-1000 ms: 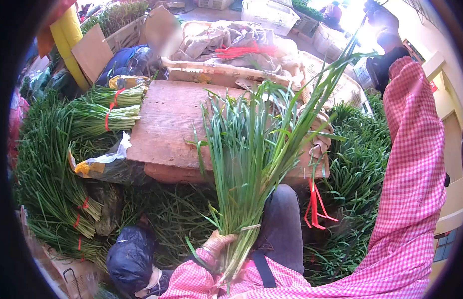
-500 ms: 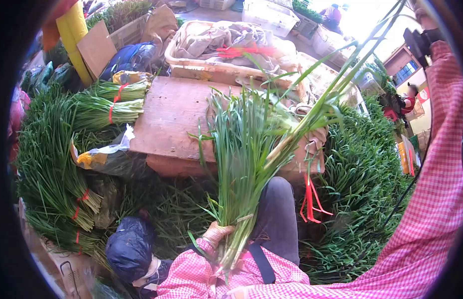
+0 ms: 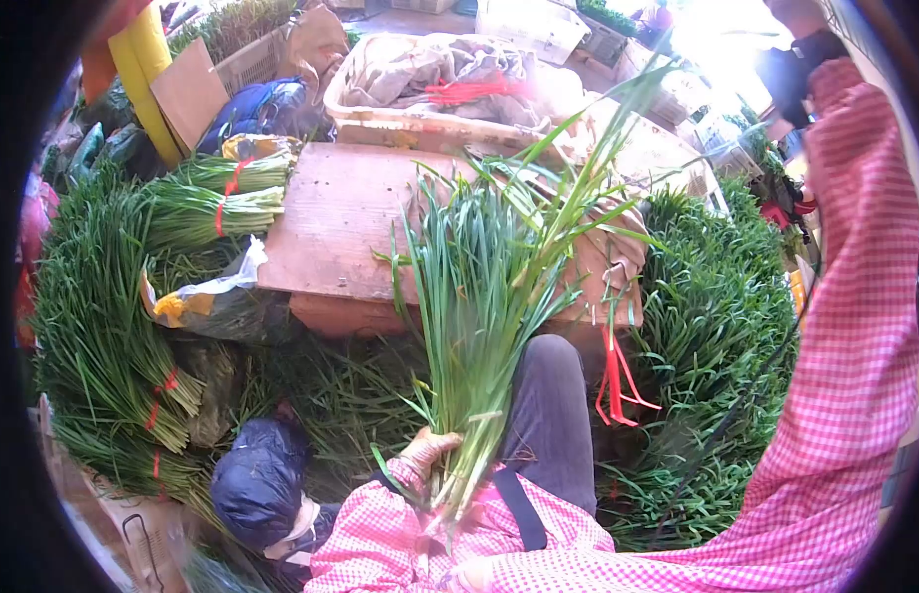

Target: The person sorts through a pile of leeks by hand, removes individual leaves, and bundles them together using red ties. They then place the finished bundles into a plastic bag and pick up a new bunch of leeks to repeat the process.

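Observation:
My left hand (image 3: 429,450) is closed around the pale lower stems of a bunch of garlic chives (image 3: 479,267). The bunch stands upright in front of my chest, beside my raised knee (image 3: 558,415). Its longer blades (image 3: 598,178) lean to the upper right and are smeared by motion. High at the upper right edge is my right hand (image 3: 799,16), above a black band on the wrist. That hand is apart from the bunch, and its fingers are cut off by the frame.
A wooden board (image 3: 341,227) lies ahead, with a cloth-filled crate (image 3: 380,128) behind it. Tied bundles (image 3: 227,203) and heaped chives (image 3: 94,296) lie left; more chives (image 3: 716,395) lie right. Red ties (image 3: 616,381) hang from the board's right side. A black bag (image 3: 262,484) is at lower left.
The long stalks that stretched to the upper right corner no longer reach there; their tops now sit lower. My right hand has shifted left and up. My left hand keeps its hold.

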Demonstrator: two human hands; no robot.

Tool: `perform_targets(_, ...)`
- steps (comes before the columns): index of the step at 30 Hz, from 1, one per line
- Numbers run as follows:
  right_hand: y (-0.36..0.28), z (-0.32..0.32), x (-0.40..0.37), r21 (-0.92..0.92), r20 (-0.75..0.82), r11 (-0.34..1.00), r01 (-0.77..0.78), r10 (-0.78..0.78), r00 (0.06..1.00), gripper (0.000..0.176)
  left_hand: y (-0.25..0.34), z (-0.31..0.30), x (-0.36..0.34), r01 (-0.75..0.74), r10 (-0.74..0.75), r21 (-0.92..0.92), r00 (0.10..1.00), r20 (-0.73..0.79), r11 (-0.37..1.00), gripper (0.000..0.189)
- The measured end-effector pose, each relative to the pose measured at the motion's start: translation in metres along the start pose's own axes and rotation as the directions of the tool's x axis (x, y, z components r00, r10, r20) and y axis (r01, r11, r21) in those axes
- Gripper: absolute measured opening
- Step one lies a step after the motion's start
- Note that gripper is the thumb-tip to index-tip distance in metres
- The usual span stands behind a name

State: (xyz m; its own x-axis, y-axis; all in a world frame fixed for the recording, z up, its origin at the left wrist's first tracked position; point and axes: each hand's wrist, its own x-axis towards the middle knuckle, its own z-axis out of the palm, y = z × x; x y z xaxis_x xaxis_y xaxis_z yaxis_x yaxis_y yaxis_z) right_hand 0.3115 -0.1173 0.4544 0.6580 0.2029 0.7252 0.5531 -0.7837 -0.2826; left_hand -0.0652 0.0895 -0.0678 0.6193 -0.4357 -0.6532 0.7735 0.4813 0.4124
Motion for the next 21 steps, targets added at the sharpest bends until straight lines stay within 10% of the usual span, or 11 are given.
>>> perform_targets(11, 0.059, 0.097, -0.062, -0.166, 0.275, 0.986, 0.031, 0.016, 0.961, 0.021, 0.01, 0.006, -0.009, 0.052, -0.045, -0.12, 0.997, 0.066, 0.991, 0.046)
perform_targets(18, 0.117, 0.143, -0.242, -0.178, 0.615, 0.952, 0.249, -0.09, 0.783, 0.023, 0.023, 0.016, -0.019, 0.091, -0.075, -0.157, 0.992, 0.104, 0.983, 0.048)
perform_targets(19, 0.123, 0.15, -0.281, -0.157, 0.703, 0.977, 0.147, 0.006, 0.711, 0.023, 0.022, 0.017, -0.019, 0.096, -0.081, -0.151, 0.992, 0.101, 0.984, 0.048)
perform_targets(20, 0.136, 0.162, -0.325, 0.147, 0.703, 0.848, -0.509, 0.273, 0.657, 0.025, 0.022, 0.019, -0.021, 0.081, -0.063, -0.171, 0.992, 0.111, 0.982, 0.049)
perform_targets(21, 0.128, 0.169, -0.353, -0.062, 0.736, 0.582, -0.811, 0.576, 0.357, 0.036, 0.024, 0.021, -0.022, 0.071, -0.051, -0.177, 0.992, 0.115, 0.982, 0.049)
